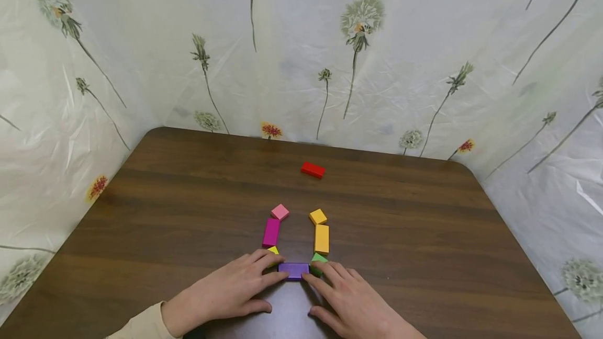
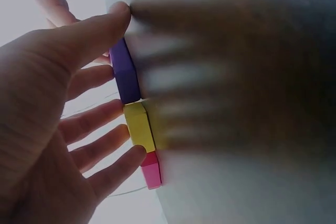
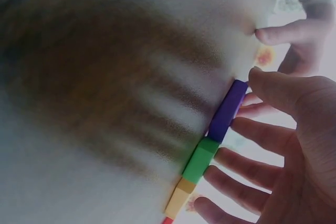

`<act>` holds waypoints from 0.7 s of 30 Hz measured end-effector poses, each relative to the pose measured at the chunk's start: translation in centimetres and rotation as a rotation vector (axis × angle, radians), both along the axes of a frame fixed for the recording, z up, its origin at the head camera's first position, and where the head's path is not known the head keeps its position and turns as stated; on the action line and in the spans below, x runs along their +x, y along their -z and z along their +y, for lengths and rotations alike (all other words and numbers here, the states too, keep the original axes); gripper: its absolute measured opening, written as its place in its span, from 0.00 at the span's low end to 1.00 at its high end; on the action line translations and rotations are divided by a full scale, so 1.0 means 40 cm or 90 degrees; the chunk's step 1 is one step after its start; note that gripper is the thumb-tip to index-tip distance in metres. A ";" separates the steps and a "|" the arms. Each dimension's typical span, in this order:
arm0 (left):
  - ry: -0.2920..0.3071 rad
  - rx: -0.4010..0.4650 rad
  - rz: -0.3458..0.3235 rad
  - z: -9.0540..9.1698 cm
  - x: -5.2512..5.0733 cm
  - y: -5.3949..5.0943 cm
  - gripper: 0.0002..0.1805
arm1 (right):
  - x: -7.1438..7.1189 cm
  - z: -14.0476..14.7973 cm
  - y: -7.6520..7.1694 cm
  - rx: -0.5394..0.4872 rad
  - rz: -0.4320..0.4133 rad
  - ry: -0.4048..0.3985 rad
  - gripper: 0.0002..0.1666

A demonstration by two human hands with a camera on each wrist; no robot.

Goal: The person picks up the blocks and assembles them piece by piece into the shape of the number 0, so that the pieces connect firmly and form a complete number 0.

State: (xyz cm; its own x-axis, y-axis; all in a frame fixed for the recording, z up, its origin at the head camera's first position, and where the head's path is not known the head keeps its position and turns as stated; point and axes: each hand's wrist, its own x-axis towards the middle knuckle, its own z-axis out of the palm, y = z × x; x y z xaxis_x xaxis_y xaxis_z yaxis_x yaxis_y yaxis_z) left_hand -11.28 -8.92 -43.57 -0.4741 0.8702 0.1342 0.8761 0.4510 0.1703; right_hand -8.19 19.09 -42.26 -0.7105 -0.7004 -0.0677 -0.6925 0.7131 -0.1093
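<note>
A purple block (image 1: pixel 293 271) lies flat at the near side of a U-shaped row of blocks. My left hand (image 1: pixel 231 287) touches its left end and partly covers a yellow block (image 1: pixel 273 250), fingers extended. On the other side, my right hand (image 1: pixel 355 300) rests its fingers at the purple block's right end and on a green block (image 1: pixel 319 258). Both wrist views show fingers spread along the purple block (image 2: pixel 125 73), the yellow block (image 2: pixel 138 127) and the green block (image 3: pixel 200 160). Each thumb is apart from the blocks in the head view.
A magenta block (image 1: pixel 270 232) and a pink block (image 1: pixel 280 212) continue the left side. An orange-yellow block (image 1: pixel 322 239) and a smaller one (image 1: pixel 317 216) continue the right. Farther back lies a red block (image 1: pixel 313 170) on the brown table (image 1: pixel 424 224), before a flowered curtain (image 1: pixel 292 67).
</note>
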 end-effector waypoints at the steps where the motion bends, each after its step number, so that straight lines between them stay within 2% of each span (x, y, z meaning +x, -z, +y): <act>1: 0.000 0.001 0.002 0.000 -0.001 0.001 0.32 | -0.001 0.000 -0.001 0.002 -0.001 0.000 0.35; 15: -0.012 0.005 -0.012 -0.002 -0.003 0.005 0.32 | -0.005 -0.005 -0.008 0.016 -0.015 0.000 0.34; 21: -0.017 0.007 -0.005 0.000 0.000 0.004 0.33 | -0.026 0.002 -0.037 -0.032 -0.026 0.023 0.32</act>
